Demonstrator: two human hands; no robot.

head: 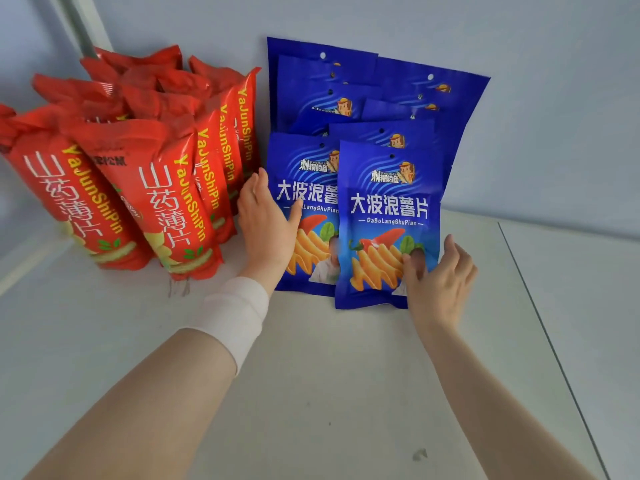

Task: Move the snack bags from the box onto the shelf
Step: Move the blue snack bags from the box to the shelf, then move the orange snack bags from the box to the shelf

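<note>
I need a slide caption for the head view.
The left hand and the right hand touch the front blue snack bags standing on the white shelf, red snack bags beside them.
</note>
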